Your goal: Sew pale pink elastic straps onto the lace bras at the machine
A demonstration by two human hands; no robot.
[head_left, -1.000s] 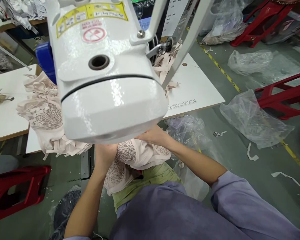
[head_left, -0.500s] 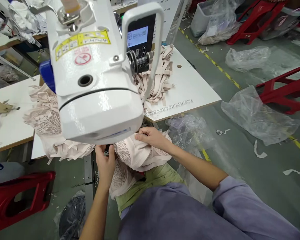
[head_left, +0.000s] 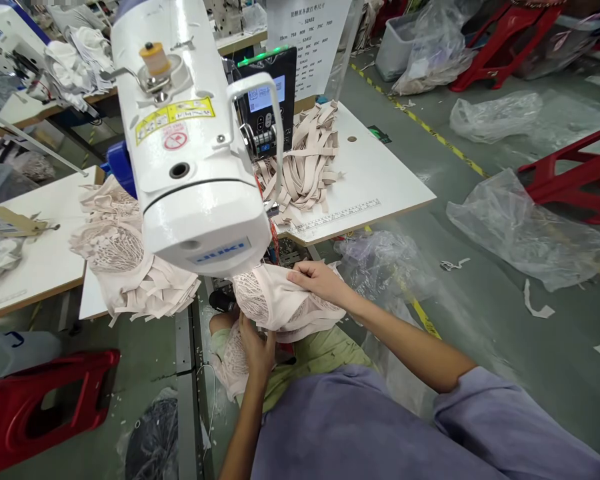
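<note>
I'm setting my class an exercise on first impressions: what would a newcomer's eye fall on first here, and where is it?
Most striking is the white sewing machine, looming left of centre, with its blue JUKI label low on the front. Just below it, the right hand grips a beige lace garment, with the left hand at its lower edge. Beige strips lie heaped right of the machine.

Red stools [head_left: 555, 189] on grey-green floor [head_left: 490, 327]

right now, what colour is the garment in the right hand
Pale pinkish beige; the garment shows best in the head view.
</note>
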